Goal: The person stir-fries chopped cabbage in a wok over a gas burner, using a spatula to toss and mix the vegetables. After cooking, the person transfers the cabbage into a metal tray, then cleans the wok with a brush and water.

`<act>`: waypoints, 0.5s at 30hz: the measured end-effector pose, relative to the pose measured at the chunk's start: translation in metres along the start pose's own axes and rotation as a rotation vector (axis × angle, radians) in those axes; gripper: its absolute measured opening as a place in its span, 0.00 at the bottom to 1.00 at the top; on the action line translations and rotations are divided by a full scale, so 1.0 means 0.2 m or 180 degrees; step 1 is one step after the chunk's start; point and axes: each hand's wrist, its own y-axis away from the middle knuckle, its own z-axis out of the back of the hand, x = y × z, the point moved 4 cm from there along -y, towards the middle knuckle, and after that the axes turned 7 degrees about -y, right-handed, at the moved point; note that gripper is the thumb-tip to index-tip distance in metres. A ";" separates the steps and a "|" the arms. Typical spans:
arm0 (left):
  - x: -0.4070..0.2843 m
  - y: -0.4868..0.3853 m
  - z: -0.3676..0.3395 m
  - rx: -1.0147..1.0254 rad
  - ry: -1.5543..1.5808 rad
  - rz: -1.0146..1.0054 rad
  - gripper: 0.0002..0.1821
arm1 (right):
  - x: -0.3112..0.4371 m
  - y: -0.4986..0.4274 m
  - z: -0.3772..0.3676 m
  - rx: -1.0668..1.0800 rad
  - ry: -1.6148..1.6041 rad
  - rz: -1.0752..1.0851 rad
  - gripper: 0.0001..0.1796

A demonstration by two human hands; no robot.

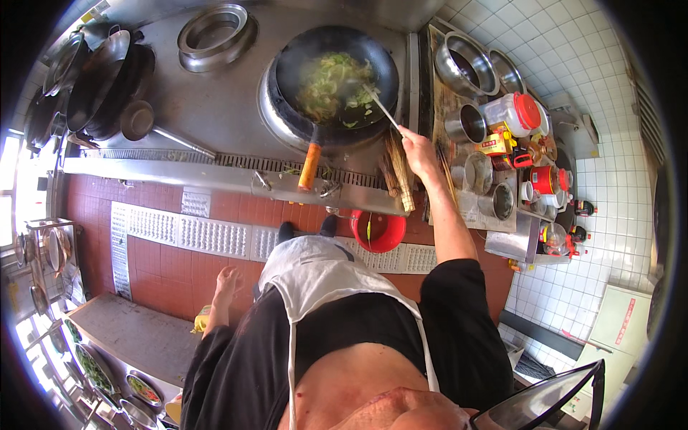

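My right hand (416, 148) grips the handle of a metal cooking utensil (384, 110), a ladle or wok spatula. The utensil's head is hidden among chopped green vegetables (330, 80) in a large black wok (389, 70). Haze blurs part of the food, and a few pieces lie apart on the wok's right side. Its orange wooden handle (309, 167) points toward me over the stove's front edge, with neither hand on it. Low at my side hangs my left hand (228, 282), blurred, empty, fingers loosely bent, above the red tiled floor.
Bamboo brushes (399, 172) lie right of the wok. Steel pots (466, 122) and seasoning containers crowd the right counter. A red bucket (379, 231) stands beneath the stove's front edge. At left, a ladle (137, 121) lies near stacked woks (99, 80). A metal-topped counter (134, 328) is behind my left hand.
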 end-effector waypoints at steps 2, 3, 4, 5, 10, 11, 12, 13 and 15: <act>0.03 0.02 0.02 -0.0122 0.0099 -0.0084 0.21 | -0.14 -0.06 -0.07 -0.0224 -0.0391 -0.0755 0.24; 0.07 0.03 0.05 -0.0254 0.0210 -0.0095 0.21 | -0.16 -0.07 -0.11 -0.0319 -0.0716 -0.1078 0.24; 0.12 0.05 0.08 -0.0551 0.0258 -0.0013 0.21 | -0.15 -0.08 -0.15 -0.0279 -0.1305 -0.1336 0.25; 0.16 0.07 0.09 -0.0371 0.0318 -0.0121 0.20 | -0.12 -0.07 -0.16 -0.0460 -0.1708 -0.1794 0.26; 0.41 0.25 0.14 -0.0192 0.0651 0.0196 0.17 | 0.16 -0.09 -0.28 0.1040 -0.3526 -0.2161 0.28; 0.44 0.28 0.13 -0.0309 0.0665 0.0479 0.17 | 0.14 -0.12 -0.24 0.0755 -0.2795 -0.2171 0.27; 0.41 0.31 0.12 -0.0278 0.0741 0.0281 0.17 | 0.14 -0.17 -0.22 0.0639 -0.2745 -0.2054 0.27; 0.39 0.32 0.10 -0.0381 0.0739 0.0322 0.16 | 0.10 -0.22 -0.18 0.0318 -0.2405 -0.2139 0.26; 0.29 0.31 0.05 -0.0512 0.0764 0.0266 0.17 | 0.09 -0.36 -0.21 -0.0031 -0.2118 -0.1755 0.27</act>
